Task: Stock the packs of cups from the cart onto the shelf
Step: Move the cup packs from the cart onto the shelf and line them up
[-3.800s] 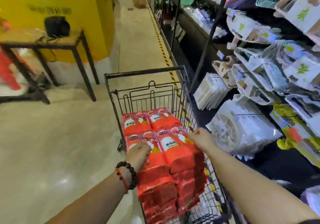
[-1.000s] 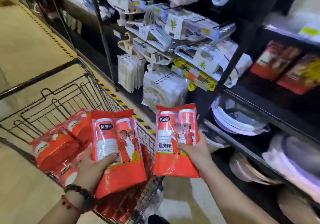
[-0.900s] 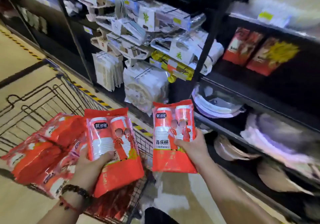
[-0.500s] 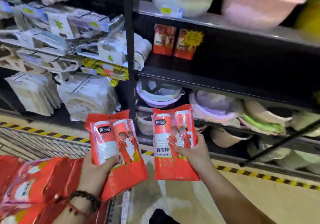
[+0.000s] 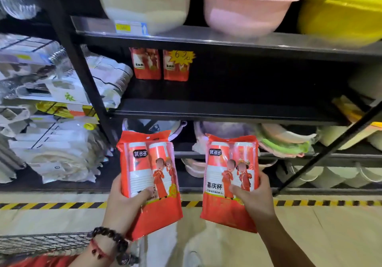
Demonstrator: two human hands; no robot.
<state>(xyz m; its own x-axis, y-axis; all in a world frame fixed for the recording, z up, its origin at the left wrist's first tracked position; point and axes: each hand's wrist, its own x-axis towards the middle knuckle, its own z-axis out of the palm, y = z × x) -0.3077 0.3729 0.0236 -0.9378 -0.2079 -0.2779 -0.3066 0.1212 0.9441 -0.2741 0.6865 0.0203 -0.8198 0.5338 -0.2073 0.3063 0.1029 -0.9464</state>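
2 hands, 2 packs. Our left hand (image 5: 124, 202) grips a red pack of cups (image 5: 149, 184) from its left side, thumb curled over the printed front, fingers hidden behind. Pack upright, tilted slightly, top edge overlapping the lower shelf tier from our view. Dark bead bracelet (image 5: 112, 244) and red cord on that wrist.

Our right hand (image 5: 255, 200) grips a second red pack (image 5: 229, 182) from its right side, thumb pressed across the front near the 2 printed figures, fingers wrapped round the back edge. This pack also upright. The 2 packs sit side by side, apart, both in the air in front of the shelving, touching no shelf.

Beyond them, the black middle shelf (image 5: 217, 109): 2 matching red packs (image 5: 160, 64) stand upright at its back left, touching each other, a yellow starburst price tag (image 5: 183, 56) on the right one. Rest of that board dark.

Above it, the upper shelf carries 3 basins in a row: cream (image 5: 144, 4), pink (image 5: 246, 8), yellow (image 5: 339, 16). Below the middle shelf, stacked pale bowls and lids (image 5: 285, 140), detail blurred.

Left of the black upright post (image 5: 82, 74), white packaged goods (image 5: 55, 153) hang or lean in layers.

Floor: yellow-and-black hazard tape (image 5: 51, 205) running along the shelf base. Bottom left corner, wire mesh of the cart (image 5: 41, 243) with a red strip of more packs (image 5: 41, 261) at the frame edge.
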